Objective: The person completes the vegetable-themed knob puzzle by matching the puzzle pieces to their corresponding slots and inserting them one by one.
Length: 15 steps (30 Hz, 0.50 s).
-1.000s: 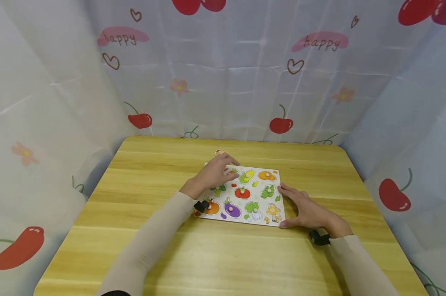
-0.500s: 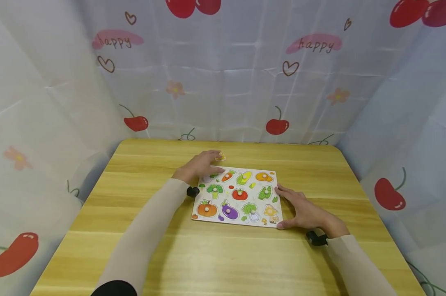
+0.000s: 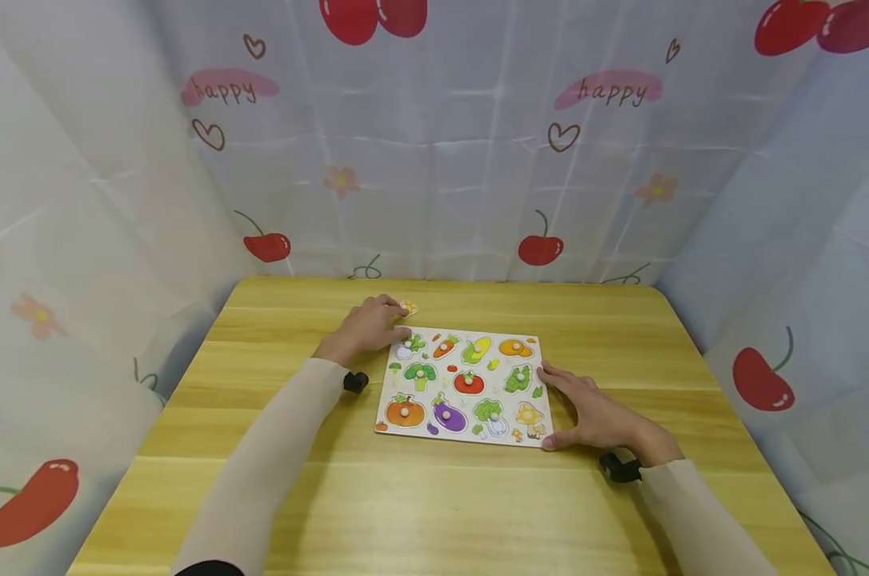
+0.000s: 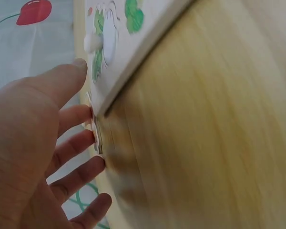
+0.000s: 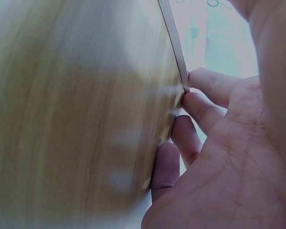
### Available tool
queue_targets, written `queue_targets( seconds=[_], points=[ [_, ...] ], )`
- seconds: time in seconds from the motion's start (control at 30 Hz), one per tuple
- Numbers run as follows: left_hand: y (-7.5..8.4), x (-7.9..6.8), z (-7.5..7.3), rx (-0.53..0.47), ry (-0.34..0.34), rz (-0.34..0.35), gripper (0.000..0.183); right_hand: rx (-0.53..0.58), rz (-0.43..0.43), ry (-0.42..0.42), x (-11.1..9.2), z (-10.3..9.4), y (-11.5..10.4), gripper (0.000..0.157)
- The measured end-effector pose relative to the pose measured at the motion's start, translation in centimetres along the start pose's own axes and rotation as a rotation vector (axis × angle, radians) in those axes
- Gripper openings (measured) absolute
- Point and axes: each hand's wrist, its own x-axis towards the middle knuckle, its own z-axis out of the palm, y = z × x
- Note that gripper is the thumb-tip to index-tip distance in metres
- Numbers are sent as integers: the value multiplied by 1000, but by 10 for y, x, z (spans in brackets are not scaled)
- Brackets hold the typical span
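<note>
A white peg puzzle board (image 3: 434,388) with vegetable pictures and small knobs lies flat on the table. Just behind its back left corner is a small loose yellow puzzle piece (image 3: 409,307). My left hand (image 3: 366,326) reaches there with spread fingers, and the fingertips touch that piece, seen edge-on as a thin puzzle piece (image 4: 96,136) in the left wrist view. The left thumb is beside the white radish knob (image 4: 92,43). At the board's right edge rests my right hand (image 3: 596,410), thumb and fingers spread along the side; the right wrist view shows fingertips (image 5: 195,102) against it.
The wooden table (image 3: 434,512) extends on all sides of the board. Behind it hangs a white curtain (image 3: 434,160) printed with cherries and hearts, and similar sheets close off the left and right.
My left hand has moved left from over the board's top row to behind its corner, and the yellow piece has slid left under its fingers. The right hand stays at the board's edge.
</note>
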Motion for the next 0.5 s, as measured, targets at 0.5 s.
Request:
queue_targets(
  seconds=[0.5],
  points=[
    [-23, -42, -5, -70, 123, -17, 30, -11, -25, 6, -4, -1, -1, 126]
  ],
)
